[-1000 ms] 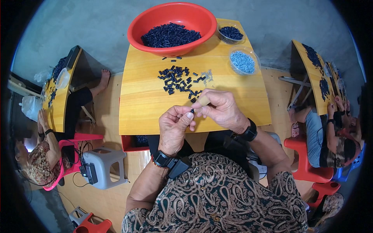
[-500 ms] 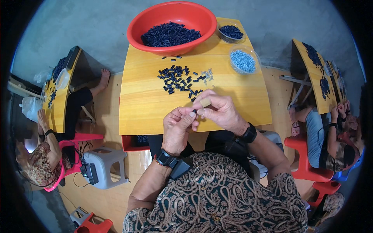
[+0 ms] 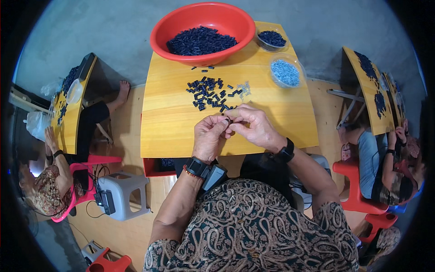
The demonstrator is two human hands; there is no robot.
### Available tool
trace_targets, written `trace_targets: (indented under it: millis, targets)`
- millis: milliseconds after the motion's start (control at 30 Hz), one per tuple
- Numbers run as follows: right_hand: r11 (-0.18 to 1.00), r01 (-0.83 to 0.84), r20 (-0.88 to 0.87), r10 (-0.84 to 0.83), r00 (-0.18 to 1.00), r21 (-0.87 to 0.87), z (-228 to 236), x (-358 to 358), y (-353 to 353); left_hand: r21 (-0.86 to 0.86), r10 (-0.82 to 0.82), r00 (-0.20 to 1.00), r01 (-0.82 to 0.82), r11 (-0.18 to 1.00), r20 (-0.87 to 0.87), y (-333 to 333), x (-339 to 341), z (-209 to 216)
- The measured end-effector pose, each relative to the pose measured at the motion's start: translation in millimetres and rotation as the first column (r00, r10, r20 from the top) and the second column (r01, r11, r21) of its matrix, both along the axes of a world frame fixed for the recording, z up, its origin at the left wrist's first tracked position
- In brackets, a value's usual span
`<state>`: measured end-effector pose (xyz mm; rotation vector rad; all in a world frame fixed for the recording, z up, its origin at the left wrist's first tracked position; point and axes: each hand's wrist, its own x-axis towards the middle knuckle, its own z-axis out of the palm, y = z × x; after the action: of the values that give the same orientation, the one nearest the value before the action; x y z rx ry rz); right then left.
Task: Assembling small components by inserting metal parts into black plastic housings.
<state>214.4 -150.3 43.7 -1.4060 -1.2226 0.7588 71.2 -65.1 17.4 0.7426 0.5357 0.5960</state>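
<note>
My left hand (image 3: 209, 136) and my right hand (image 3: 252, 126) meet fingertip to fingertip over the near half of the yellow wooden table (image 3: 172, 127). Between the fingertips sits a small dark plastic part (image 3: 228, 120), pinched from both sides. Just beyond my hands lies a loose pile of small dark blue parts (image 3: 209, 92), with a few tiny silver metal pieces (image 3: 245, 87) at its right end. Both wrists carry black bands.
A red basin (image 3: 204, 31) full of dark parts stands at the table's far edge. Two clear bowls sit at the right, one with dark parts (image 3: 272, 39), one with pale metal pieces (image 3: 285, 72). Other people work at yellow tables left (image 3: 63, 118) and right (image 3: 369, 90). A grey stool (image 3: 124, 195) stands lower left.
My hands have stayed together over the same spot, shifting only slightly as the fingers work the small part. The pile and bowls have not moved.
</note>
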Motion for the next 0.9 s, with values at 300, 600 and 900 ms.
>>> trace_targets:
  millis: [300, 600, 900]
  targets:
    - [0.982, 0.157, 0.188, -0.136, 0.973, -0.101, 3.5, 20.6, 9.1, 0.020, 0.186, 0.983, -0.186, 0.982, 0.007, 13.7, -37.6, -3.6]
    - [1.000, -0.020, 0.645, 0.021, 0.764, -0.008, 1.0, 24.1, 30.1, 0.161, 0.226, 0.974, -0.223, 0.961, 0.001, 11.4, -41.1, -10.3]
    - [0.992, -0.056, 0.737, 0.119, 0.666, -0.110, 11.6, 19.0, 36.3, 0.165, 0.199, 0.980, -0.193, 0.967, -0.015, 12.8, -39.4, -7.8]
